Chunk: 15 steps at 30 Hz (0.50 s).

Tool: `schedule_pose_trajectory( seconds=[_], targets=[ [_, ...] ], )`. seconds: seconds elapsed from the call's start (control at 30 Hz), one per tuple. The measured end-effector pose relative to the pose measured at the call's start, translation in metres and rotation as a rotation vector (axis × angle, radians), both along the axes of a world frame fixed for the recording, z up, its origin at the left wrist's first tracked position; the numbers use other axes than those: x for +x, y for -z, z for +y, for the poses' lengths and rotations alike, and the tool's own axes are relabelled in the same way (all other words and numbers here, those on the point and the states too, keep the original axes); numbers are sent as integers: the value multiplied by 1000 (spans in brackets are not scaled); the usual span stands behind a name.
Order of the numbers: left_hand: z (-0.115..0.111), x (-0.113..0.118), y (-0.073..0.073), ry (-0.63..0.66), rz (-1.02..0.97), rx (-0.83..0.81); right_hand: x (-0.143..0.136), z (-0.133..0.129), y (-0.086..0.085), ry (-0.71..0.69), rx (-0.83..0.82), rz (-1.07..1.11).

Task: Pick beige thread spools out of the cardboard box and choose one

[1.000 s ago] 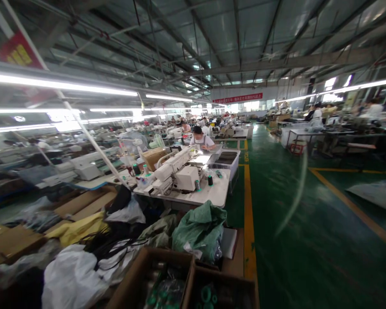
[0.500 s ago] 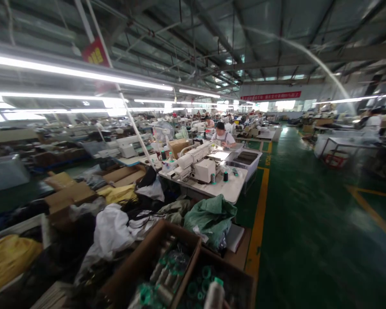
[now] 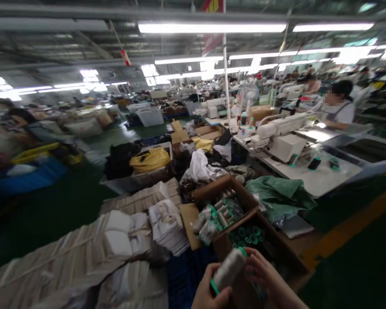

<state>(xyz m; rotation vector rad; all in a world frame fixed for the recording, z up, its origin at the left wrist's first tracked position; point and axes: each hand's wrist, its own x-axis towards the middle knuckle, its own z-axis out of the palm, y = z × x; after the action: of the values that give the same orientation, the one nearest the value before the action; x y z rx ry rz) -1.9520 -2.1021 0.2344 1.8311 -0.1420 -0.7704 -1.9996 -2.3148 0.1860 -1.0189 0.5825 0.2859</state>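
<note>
A spool of grey thread (image 3: 230,268) with green ends is tilted between my two hands, low in the view. My left hand (image 3: 209,287) is closed around its lower end, thumb and fingers on either side. At the upper green end, the fingers of my right hand (image 3: 265,274) are bent against the rim; the palm side is partly hidden. Just beyond, a cardboard box (image 3: 217,244) holds several spools with green ends. Behind it, another open carton (image 3: 202,195) contains more grey spools, some in clear plastic.
Bundled pale stacks (image 3: 83,244) spread across the lower left. A grey bin (image 3: 125,184) holds yellow and black cloth. Green cloth (image 3: 281,193) lies right of the cartons, before a sewing machine table (image 3: 328,171). A co-worker (image 3: 341,105) sits behind it. A yellow floor line (image 3: 350,231) runs at right.
The view has swung left and down, bringing the pale stacks into sight. The spool, earlier at the bottom edge, is now higher in view with both hands visible on it.
</note>
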Motion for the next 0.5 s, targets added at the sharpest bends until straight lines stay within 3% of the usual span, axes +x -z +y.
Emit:
schedule_pose_trajectory(
  seconds=[0.1,0.23,0.37,0.5],
  targets=[
    [22,-6,-5,-49,-204,-72,6,21,-20,-65,18,-52],
    [48,-16,-9,-105,-453,72,23,60,-28,-110,85,-95],
    [82,-30,-9,-61,-582,167,23,101,-17,-137,142,-38],
    [121,-51,5,-37,-356,172,-4,137,13,-166,161,107]
  ],
)
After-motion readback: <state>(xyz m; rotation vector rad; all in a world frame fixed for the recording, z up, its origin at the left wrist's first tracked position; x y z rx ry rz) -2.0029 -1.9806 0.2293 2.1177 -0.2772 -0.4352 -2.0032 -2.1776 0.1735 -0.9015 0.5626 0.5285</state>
